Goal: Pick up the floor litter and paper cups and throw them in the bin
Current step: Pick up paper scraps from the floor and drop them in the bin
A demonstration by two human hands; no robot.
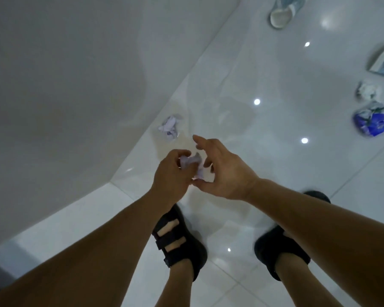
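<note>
Head view: gripping a paper wad (191, 161) in the left hand (171, 173), spreading right hand (226, 173) fingers (200, 140) (collecting step, seemingly); probably reaching next for the far wad (169, 128).

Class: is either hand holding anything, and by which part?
The left hand grips a crumpled piece of paper by its left side in the picture, fingers curled round it. The right hand is open beside it, gripping nothing.

glossy white floor tiles (275, 107), black sandals (180, 242), blue-and-white crumpled wrapper (371, 121), pale lilac paper (170, 128).
</note>
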